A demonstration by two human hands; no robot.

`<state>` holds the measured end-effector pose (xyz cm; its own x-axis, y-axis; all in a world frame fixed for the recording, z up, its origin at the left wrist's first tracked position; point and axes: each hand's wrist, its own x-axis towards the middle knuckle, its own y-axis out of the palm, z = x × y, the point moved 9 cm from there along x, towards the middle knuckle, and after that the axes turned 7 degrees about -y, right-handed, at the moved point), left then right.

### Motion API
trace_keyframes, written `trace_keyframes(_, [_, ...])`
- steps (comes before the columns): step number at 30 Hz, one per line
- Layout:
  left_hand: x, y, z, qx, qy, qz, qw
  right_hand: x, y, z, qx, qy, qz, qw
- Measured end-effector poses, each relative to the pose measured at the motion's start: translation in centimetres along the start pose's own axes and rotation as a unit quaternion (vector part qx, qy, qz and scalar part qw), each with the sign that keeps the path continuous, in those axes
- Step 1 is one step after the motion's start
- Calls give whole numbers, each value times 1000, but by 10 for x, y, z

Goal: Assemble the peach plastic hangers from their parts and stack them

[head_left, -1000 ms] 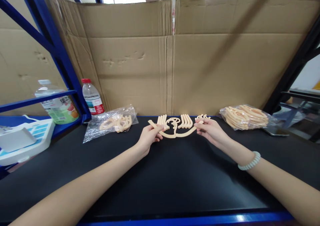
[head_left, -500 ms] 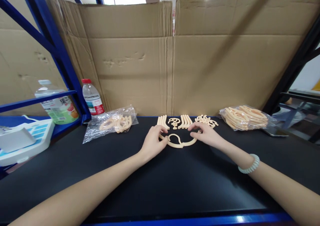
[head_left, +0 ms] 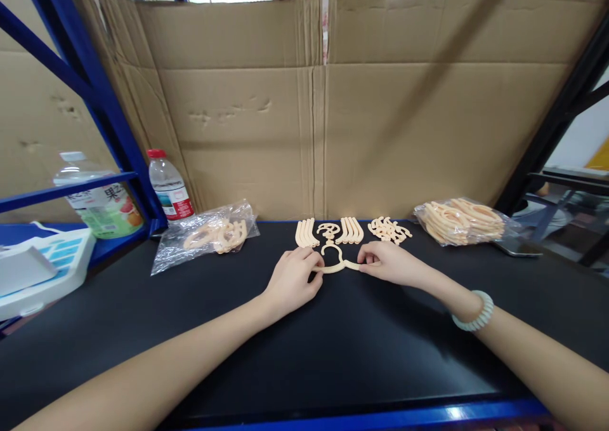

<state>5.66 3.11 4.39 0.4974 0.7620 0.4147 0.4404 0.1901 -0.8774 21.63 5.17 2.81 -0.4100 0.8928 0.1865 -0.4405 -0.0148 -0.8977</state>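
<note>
A cream plastic clothes hanger [head_left: 333, 268] lies just above the black tabletop, its round hook pointing toward the back. My left hand [head_left: 295, 277] pinches the left arm of the hanger between thumb and fingers. On the other side, my right hand [head_left: 387, 262] grips the right arm close to the middle joint, with the fingertips closed. Behind the hanger are a row of curved hanger arms [head_left: 307, 233], loose hooks [head_left: 329, 231], a second row of hanger arms [head_left: 351, 230] and a pile of small cream pieces [head_left: 389, 230].
A clear bag of cream parts [head_left: 207, 233] lies at the left and a fuller bag [head_left: 461, 220] at the right, beside a phone-like flat object [head_left: 518, 247]. Two bottles, a red-capped one [head_left: 172, 190] and a larger one [head_left: 102, 202], stand left near a white device [head_left: 52, 266]. Cardboard [head_left: 238, 120] walls the back.
The hanger arms are now gripped and look straighter and less curved around. My right hand has moved left and closed on its arm; my left hand has turned slightly.
</note>
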Motion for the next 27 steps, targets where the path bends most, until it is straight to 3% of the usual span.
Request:
trace_keyframes(9, [2, 0, 12, 2, -56, -5, 998, -1, 2, -5, -6, 26, -24, 999])
trace_keyframes(20, [2, 0, 15, -6, -53, -17, 998, -1, -3, -1, -30, 28, -42, 998])
trace_keyframes(27, [3, 1, 12, -37, -33, -12, 999, -4, -6, -4, -52, 63, -29, 996])
